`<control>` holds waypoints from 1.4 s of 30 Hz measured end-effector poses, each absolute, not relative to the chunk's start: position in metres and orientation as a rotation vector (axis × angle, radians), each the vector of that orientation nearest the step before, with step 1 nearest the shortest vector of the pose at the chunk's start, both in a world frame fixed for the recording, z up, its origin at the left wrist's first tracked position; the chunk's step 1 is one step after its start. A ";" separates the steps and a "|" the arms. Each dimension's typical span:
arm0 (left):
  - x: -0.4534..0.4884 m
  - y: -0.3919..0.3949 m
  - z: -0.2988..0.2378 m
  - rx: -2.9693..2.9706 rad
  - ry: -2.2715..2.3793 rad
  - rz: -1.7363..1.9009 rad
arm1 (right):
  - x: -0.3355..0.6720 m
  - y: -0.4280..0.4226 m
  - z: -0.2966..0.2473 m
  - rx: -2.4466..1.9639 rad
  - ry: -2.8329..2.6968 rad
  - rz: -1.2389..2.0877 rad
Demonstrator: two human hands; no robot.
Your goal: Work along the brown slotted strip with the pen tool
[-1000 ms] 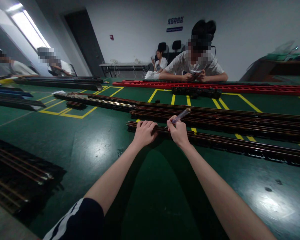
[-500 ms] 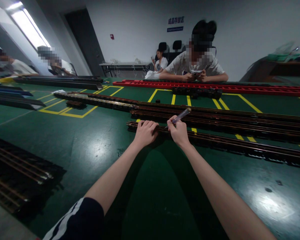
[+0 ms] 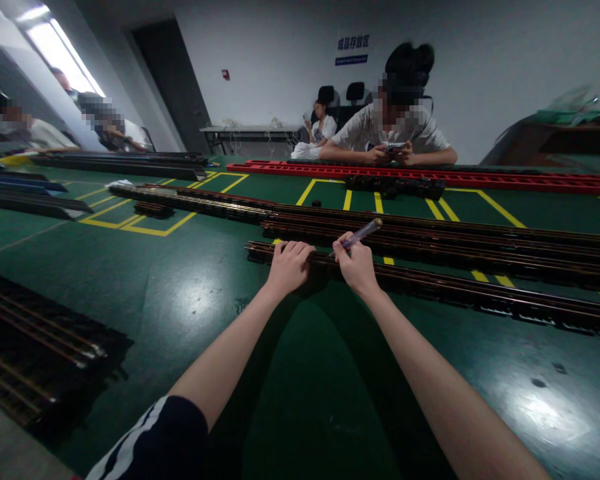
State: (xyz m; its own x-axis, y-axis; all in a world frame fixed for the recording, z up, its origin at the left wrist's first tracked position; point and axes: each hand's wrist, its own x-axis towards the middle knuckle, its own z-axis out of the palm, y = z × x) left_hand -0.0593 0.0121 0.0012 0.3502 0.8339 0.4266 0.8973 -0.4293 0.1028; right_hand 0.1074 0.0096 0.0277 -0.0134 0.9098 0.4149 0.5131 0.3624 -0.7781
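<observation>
A long dark brown rail strip (image 3: 455, 287) lies across the green table (image 3: 180, 300) in front of me. My left hand (image 3: 289, 265) is curled over its near left end, fingers pressed on top. My right hand (image 3: 357, 265) is just to the right on the same strip, pinching a slim clear-handled screwdriver (image 3: 361, 233) that slants up and away to the right, its tip hidden at the strip.
More dark strips (image 3: 430, 233) lie parallel beyond, then a red strip (image 3: 430, 175). A black tray of rails (image 3: 25, 347) sits at the near left. A seated person (image 3: 390, 127) faces me across the table; other people sit far left and at the back.
The strip's left end has slid a little to the left under my hands. My hands and the screwdriver have hardly moved.
</observation>
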 end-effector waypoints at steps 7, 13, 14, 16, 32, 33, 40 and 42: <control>-0.058 0.011 0.003 -2.459 -1.609 -0.634 | 0.108 0.011 0.025 -1.253 -1.678 0.501; -0.059 0.010 0.005 -2.440 -1.653 -0.646 | 0.107 0.011 0.024 -1.262 -1.686 0.511; -0.060 0.010 0.006 -2.445 -1.655 -0.648 | 0.108 0.011 0.024 -1.266 -1.688 0.515; -0.060 0.010 0.007 -2.466 -1.648 -0.659 | 0.108 0.011 0.024 -1.271 -1.688 0.517; -0.062 0.011 0.005 -2.548 -1.608 -0.664 | 0.109 0.011 0.024 -1.274 -1.668 0.519; -0.061 0.011 0.005 -2.544 -1.608 -0.655 | 0.109 0.011 0.024 -1.272 -1.666 0.521; -0.060 0.010 0.007 -2.520 -1.610 -0.624 | 0.112 0.010 0.024 -1.280 -1.613 0.509; -0.060 0.009 0.007 -2.522 -1.612 -0.614 | 0.112 0.010 0.024 -1.278 -1.604 0.507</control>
State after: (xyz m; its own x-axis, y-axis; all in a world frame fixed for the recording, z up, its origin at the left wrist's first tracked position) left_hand -0.0602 0.0095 0.0070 0.3637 0.8521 0.3763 0.8864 -0.4408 0.1412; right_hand 0.1121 0.0102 0.0243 0.0386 0.9017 0.4306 0.4904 0.3583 -0.7944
